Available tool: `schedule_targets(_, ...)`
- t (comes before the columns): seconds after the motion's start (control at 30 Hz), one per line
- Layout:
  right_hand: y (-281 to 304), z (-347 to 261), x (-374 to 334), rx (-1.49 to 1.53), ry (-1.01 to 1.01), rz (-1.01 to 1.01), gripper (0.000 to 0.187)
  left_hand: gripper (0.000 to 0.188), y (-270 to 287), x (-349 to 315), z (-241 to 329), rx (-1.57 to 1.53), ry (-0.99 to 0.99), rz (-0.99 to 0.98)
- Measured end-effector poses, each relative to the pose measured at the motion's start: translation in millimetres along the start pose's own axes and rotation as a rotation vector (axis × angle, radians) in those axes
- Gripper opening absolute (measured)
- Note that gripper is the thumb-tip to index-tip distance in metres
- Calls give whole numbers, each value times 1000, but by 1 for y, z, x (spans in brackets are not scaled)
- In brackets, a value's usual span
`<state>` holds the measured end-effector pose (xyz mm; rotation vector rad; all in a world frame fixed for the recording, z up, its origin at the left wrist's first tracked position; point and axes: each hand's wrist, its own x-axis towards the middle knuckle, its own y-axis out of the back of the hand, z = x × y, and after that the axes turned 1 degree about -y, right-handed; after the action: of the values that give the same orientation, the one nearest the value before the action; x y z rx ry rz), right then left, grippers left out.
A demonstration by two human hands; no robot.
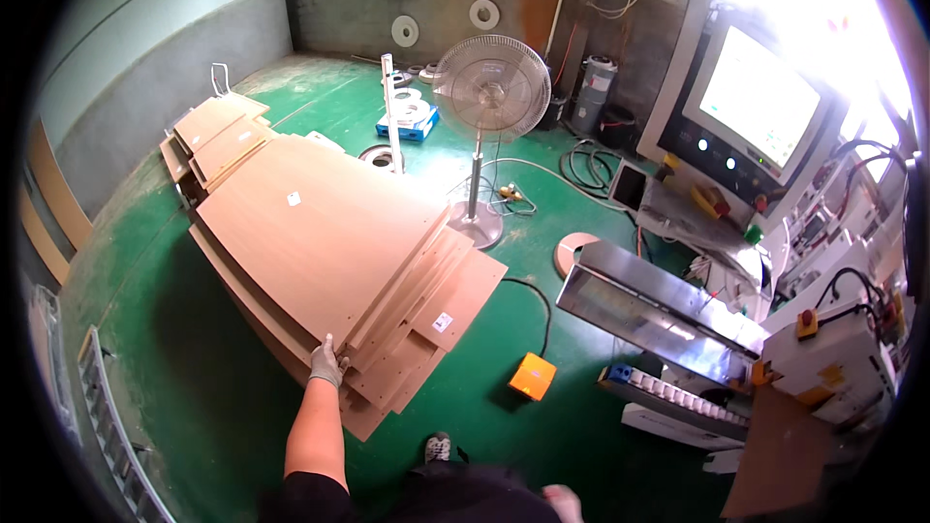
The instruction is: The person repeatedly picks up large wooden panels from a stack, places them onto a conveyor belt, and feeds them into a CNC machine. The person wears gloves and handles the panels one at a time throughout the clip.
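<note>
A tall stack of flat tan panels (325,203) stands to the left of centre, its layers unevenly lined up. My left hand (327,361), in a pale glove, is closed on the near corner of an upper panel, fingers over its edge; the fingers underneath are hidden. Small white labels lie on the top panel and on a lower panel that juts out to the right. Low at the bottom edge, my right hand (562,502) is blurred and partly cut off, apart from the stack, so its fingers cannot be made out.
A pedestal fan (492,89) stands beyond the stack. An orange box with a cable (533,377) lies on the green floor. At right are a machine with a lit screen (759,97) and a metal-covered conveyor (659,315). A metal rack (102,407) sits at lower left.
</note>
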<state>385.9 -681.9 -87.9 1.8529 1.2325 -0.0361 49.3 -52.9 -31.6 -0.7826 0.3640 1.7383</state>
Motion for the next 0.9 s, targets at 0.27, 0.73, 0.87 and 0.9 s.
schedule_targets(0.27,-36,-24,47,799,-431,-22,32,23,42,-6,3,2,10,-197)
schedule_targets(0.73,-58,-243,184,876,-133,-397,59,71,140,-113,-74,-448,181,-522)
schedule_targets(0.87,-70,-345,166,328,385,-683,67,83,119,-111,-83,-544,108,-538)
schedule_targets(0.9,-73,-360,161,413,299,-782,68,83,115,-118,-82,-503,98,-535)
